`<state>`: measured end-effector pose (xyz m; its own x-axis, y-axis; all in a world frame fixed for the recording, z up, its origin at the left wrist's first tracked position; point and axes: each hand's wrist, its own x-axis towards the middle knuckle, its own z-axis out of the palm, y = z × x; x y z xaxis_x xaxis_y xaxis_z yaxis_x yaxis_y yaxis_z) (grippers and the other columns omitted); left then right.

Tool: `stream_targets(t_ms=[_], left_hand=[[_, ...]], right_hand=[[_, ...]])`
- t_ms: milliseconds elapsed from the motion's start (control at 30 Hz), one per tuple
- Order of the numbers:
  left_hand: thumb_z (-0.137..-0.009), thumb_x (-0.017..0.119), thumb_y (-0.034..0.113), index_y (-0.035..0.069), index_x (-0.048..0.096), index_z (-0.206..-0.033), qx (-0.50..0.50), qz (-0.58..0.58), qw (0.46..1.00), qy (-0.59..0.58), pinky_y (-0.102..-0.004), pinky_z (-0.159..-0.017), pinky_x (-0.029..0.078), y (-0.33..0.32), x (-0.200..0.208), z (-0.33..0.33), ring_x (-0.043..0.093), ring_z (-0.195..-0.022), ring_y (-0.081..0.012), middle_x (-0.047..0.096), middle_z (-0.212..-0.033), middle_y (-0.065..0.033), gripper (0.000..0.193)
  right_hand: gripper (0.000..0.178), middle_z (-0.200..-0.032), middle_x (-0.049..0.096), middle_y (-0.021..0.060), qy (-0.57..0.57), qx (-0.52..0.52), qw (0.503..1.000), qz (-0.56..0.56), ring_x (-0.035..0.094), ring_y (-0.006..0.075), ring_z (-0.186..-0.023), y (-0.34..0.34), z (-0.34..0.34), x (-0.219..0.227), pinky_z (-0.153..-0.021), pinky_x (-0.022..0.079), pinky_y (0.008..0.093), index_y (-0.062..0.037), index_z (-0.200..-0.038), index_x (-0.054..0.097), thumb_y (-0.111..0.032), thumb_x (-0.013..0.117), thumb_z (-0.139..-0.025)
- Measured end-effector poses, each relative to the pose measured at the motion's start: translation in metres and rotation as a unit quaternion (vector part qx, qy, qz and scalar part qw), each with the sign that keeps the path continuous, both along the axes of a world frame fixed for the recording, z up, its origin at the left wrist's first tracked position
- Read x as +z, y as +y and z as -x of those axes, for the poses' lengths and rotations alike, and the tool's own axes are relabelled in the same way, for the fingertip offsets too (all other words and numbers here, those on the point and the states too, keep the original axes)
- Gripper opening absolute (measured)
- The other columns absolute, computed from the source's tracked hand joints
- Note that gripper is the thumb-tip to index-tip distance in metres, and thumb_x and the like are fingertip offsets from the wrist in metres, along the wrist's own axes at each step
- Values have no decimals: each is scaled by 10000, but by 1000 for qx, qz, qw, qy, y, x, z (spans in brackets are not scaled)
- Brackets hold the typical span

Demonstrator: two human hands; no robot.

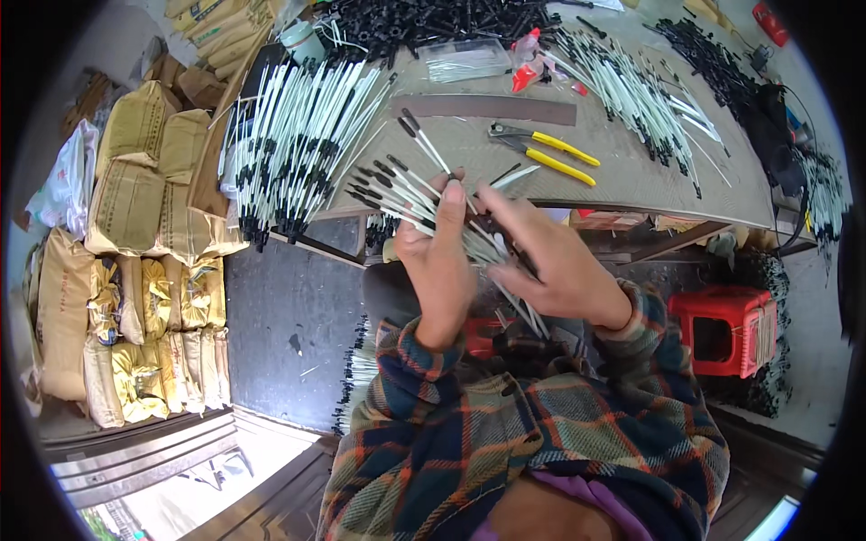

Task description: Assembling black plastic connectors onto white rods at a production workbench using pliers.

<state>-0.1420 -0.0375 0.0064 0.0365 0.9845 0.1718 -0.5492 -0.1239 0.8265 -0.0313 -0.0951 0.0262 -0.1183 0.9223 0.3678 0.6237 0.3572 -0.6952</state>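
A bunch of black-tipped rods (424, 141) is gripped by the fingers of the left hand (439, 263) at the front edge of the tabletop (636, 192); whether anything is held by the blurred right hand (561, 263) cannot be told. The work is judged partway, since a left pile (302, 126) and a right pile (636, 95) are spread out, with bare room left around the yellow pliers (564, 169).

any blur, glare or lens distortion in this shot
In the head view, the right hand looks smeared, while the left hand and the yellow-handled cutters read sharper; in the head view, glare washes out the bright opening at lower left; in the head view, the table edge bows and black fills the corners.
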Motion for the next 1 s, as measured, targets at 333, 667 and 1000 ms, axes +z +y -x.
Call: stream_targets(t_ms=[333, 667, 1000], left_hand=[[-861, 543, 123, -28, 529, -1064, -187, 83, 974, -101, -256, -522, 449, 1, 3, 9, 557, -618, -132, 598, -731, -96, 254], [-812, 596, 50, -19, 600, -1020, -335, 93, 935, 63, -253, -724, 493, -17, 21, 15, 606, -814, -132, 635, -929, -112, 219], [-802, 608, 27, -20, 608, -980, -346, 101, 932, 37, -256, -718, 510, -19, -2, 3, 596, -764, -120, 617, -872, -55, 184]], right_hand=[[338, -839, 508, 4, 460, -7, 887, 32, 483, 55, -775, -3, 3, -46, -683, 382, 182, 6, -1137, 444, -31, 556, -821], [146, -1155, 469, 140, 111, -113, 970, -184, 424, 250, -1045, -5, -16, 13, -900, 319, 353, -17, -774, 604, -57, 663, -647], [180, -1098, 524, 111, 188, -92, 967, -147, 417, 242, -1040, 3, -16, -3, -901, 294, 360, -25, -632, 496, -73, 660, -686]])
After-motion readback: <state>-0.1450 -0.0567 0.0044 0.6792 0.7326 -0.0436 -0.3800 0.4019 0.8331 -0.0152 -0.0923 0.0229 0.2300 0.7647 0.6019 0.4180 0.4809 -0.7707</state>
